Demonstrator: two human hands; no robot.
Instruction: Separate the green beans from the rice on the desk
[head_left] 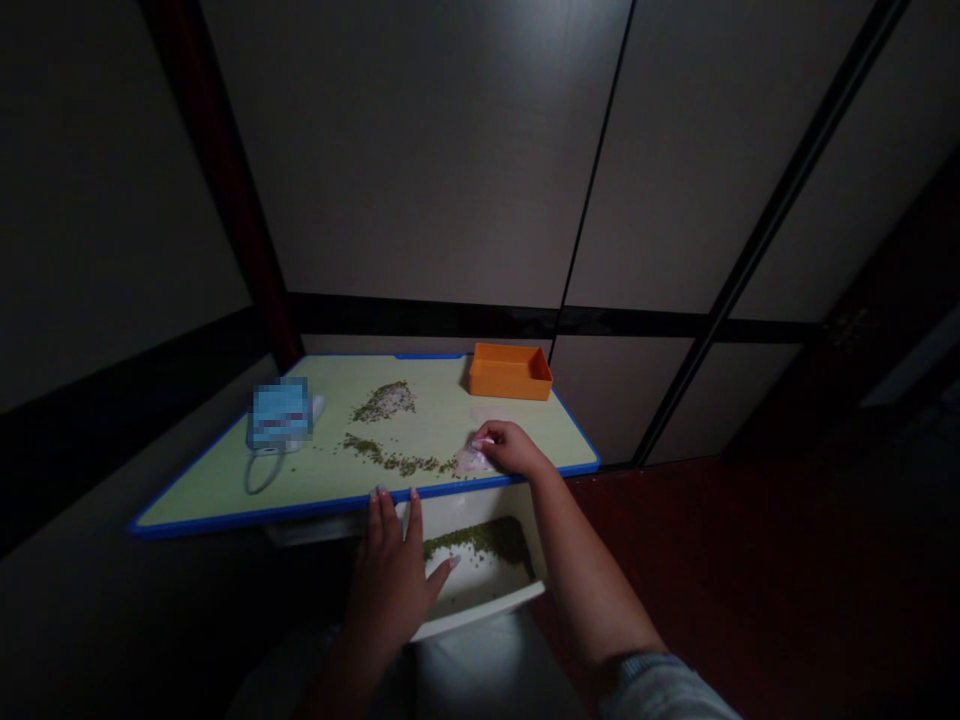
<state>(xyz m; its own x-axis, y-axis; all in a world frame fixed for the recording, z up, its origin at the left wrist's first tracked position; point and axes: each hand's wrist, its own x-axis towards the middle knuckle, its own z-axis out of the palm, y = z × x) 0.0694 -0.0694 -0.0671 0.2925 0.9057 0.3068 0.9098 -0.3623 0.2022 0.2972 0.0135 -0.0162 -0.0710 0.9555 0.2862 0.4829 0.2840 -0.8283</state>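
Observation:
My right hand [508, 448] is closed in a pinch over the table near its front edge, gripping a small pink-white thing [487, 441] whose kind I cannot make out. A pale pinkish patch [472, 461] lies on the tabletop under those fingers. My left hand [394, 560] is open, its fingers stretched to the table's blue front edge and its thumb apart, over the drawer. Small green grains, like mung beans [409, 465], trail across the tabletop toward my right hand. Behind them is a pile of mixed green and whitish grains [386, 400].
Below the table edge, a white drawer [480, 608] is pulled out, with green grains [495, 540] inside. An orange box [510, 378] stands at the table's back right. A blurred blue item [279, 412] with a looped cord [262, 472] lies left. Cabinet panels [420, 150] rise behind.

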